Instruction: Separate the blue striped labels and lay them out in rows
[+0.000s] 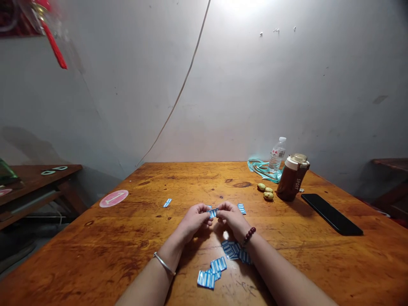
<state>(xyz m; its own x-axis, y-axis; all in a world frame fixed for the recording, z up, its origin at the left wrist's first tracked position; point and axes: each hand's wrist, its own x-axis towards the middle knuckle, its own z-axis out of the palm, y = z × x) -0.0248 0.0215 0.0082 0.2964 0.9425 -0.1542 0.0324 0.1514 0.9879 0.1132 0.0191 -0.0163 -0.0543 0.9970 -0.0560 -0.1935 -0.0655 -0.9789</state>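
A small blue-and-white striped piece [212, 213] is pinched between my left hand [198, 219] and my right hand [230, 217], over the middle of the wooden table [153, 238]. Similar striped pieces [218, 265] lie in a loose overlapping group nearer me, some of them [231, 250] beside my right wrist and partly hidden by it. One small piece [167, 202] lies alone to the left. Another striped group [242, 208] sits just beyond my right hand. Behind my fingers a further piece shows only its edge.
On the right are a black phone [331, 213], a brown sports bottle [291, 178], a clear water bottle [278, 155], turquoise ribbon [259, 168] and yellowish round items [268, 195]. A pink numbered disc [114, 198] lies left. Behind the table rises a wall [242, 106].
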